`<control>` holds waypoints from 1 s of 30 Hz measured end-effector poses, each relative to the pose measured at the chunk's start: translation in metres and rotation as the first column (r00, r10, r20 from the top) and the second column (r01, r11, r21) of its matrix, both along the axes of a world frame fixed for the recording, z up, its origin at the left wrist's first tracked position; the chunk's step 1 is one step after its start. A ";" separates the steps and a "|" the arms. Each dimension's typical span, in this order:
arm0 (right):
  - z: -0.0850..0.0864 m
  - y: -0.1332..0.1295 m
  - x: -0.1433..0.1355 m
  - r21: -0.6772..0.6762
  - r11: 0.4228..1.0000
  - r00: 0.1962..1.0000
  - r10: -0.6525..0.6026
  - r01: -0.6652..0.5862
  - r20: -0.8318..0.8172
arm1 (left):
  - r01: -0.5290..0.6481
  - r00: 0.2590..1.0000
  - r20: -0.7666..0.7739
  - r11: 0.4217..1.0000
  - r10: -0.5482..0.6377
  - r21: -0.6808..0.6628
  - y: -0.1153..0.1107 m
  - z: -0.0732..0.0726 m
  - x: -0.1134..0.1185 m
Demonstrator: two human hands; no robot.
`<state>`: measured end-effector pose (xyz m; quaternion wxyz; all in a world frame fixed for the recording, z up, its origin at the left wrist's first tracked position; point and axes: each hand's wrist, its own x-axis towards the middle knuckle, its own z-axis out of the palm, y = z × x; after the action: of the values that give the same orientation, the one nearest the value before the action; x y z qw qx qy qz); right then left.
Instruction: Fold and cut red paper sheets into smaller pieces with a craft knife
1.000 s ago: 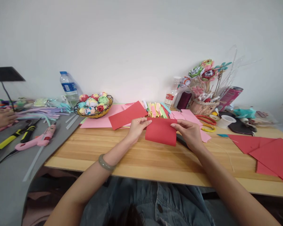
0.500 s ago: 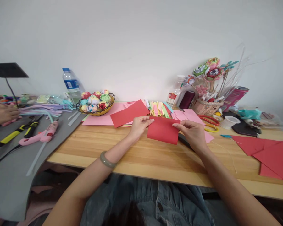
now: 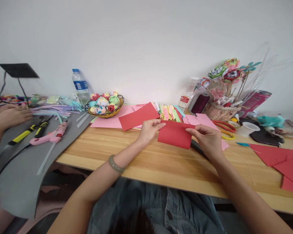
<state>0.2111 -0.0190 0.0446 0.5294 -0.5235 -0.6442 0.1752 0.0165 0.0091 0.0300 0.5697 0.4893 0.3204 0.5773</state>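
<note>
A folded or curled piece of red paper (image 3: pixel 174 135) is held above the wooden table between my two hands. My left hand (image 3: pixel 151 129) pinches its upper left corner, with a ring on one finger and a bangle on the wrist. At its upper right edge, my right hand (image 3: pixel 207 138) grips it between thumb and fingers. Behind my left hand, another red sheet (image 3: pixel 138 116) lies on pink paper (image 3: pixel 106 122). Colourful paper strips (image 3: pixel 169 112) lie beyond the held paper. A black object (image 3: pixel 199 149) is partly hidden beneath my right hand.
At left, another person's hands (image 3: pixel 12 116) are near pipe cleaners, a pink glue gun (image 3: pixel 50 136) and yellow-black pliers (image 3: pixel 24 133). A flower basket (image 3: pixel 104 105) and bottle (image 3: pixel 80 86) stand behind. Right: scissors (image 3: pixel 226 130), a flower pot (image 3: pixel 219 111), red sheets (image 3: pixel 273 156).
The view has shifted, so most things appear further right. Both my hands still hold the red paper. More of the other person's hands shows at the left.
</note>
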 end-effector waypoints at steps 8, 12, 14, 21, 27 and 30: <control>0.003 -0.002 -0.002 -0.019 0.999 0.999 -0.033 0.033 0.001 | 0.000 1.000 -0.001 1.000 0.000 -0.006 0.002 -0.002 -0.001; 0.001 -0.001 -0.001 -0.032 0.999 0.999 -0.042 0.041 -0.016 | 0.034 0.999 0.007 0.999 -0.034 0.005 0.002 -0.003 -0.001; 0.000 0.000 -0.001 -0.036 0.998 0.999 -0.044 0.043 -0.028 | 0.041 0.999 0.007 0.999 -0.041 0.012 0.003 -0.003 -0.001; -0.003 0.001 0.001 -0.033 0.998 0.998 -0.045 0.044 -0.034 | 0.033 0.999 0.016 0.999 -0.033 0.032 0.004 -0.006 -0.001; -0.002 0.001 0.001 -0.028 0.999 0.999 -0.039 0.039 -0.013 | 0.028 0.999 0.032 0.999 -0.029 0.018 0.004 -0.005 -0.001; 0.000 0.000 0.000 -0.025 0.999 0.999 -0.046 0.046 -0.014 | 0.025 0.999 0.047 1.000 -0.025 0.011 0.005 -0.005 -0.001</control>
<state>0.2108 -0.0190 0.0447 0.5316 -0.5433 -0.6259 0.1746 0.0155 0.0137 0.0253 0.5817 0.4826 0.2977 0.5832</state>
